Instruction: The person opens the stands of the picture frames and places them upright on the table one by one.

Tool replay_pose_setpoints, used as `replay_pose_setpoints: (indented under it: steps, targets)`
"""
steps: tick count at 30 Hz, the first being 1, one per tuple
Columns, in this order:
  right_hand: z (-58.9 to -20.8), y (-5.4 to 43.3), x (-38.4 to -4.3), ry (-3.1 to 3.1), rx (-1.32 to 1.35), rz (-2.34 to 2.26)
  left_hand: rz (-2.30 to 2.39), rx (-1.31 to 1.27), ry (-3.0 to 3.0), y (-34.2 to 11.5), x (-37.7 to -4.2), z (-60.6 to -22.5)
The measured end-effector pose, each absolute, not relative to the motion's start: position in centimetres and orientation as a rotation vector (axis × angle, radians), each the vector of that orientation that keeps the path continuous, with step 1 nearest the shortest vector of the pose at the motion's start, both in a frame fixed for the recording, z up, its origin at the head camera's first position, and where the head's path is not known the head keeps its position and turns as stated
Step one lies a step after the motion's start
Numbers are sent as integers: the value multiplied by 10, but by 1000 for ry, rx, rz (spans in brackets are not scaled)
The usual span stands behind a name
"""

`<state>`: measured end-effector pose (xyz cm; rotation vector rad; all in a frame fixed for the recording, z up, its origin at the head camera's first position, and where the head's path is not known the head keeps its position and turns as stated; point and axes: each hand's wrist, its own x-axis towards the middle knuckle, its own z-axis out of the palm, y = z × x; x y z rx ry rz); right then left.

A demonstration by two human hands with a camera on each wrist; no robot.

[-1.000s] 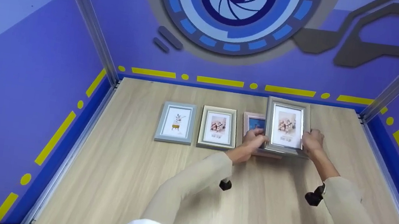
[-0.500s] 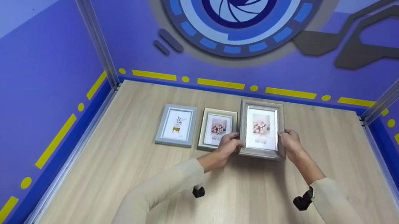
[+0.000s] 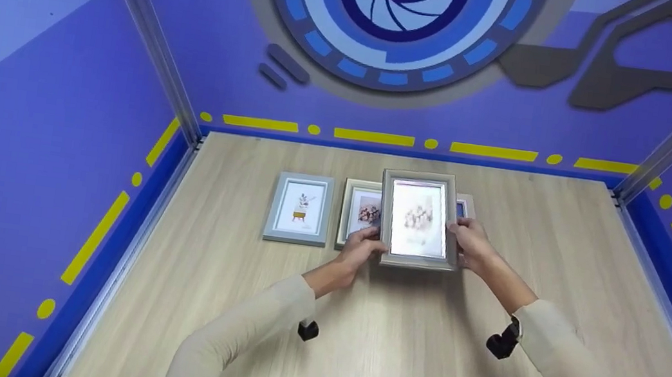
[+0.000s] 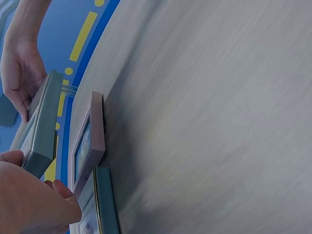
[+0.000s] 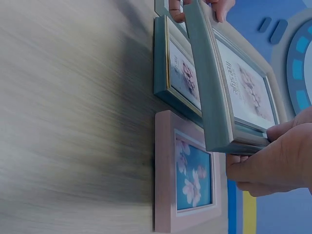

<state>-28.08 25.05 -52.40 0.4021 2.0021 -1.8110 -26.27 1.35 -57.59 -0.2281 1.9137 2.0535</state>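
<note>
Both hands hold a silver-grey picture frame [image 3: 412,263] above the table, with a flower print behind its shiny glass. My left hand [image 3: 353,256] grips its lower left edge, and my right hand [image 3: 473,242] pinches its right edge. Below it lie a champagne-coloured picture frame [image 3: 361,203], partly covered by the raised one, and a pink picture frame [image 5: 168,195] with a blue blossom picture, mostly hidden in the head view. Farther left, a light blue picture frame [image 3: 270,219] with a plant print lies flat.
The wood-grain table [image 3: 198,300] is enclosed by blue-purple panels [image 3: 45,131] on the left, back and right, joined by metal posts [image 3: 154,41]. Black camera mounts [image 3: 501,344] hang from both wrists.
The silver-grey picture frame has moved left in both hands, from over the pink frame to over the gap between the pink and champagne ones. The frames on the table stay put.
</note>
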Motion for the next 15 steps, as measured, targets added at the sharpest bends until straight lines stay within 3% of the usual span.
replay_pose_setpoints:
  steps: [15]
  targets:
    - [-543,240,-279,1994,318,-1836,2152,-184,1919,0,-244,-579]
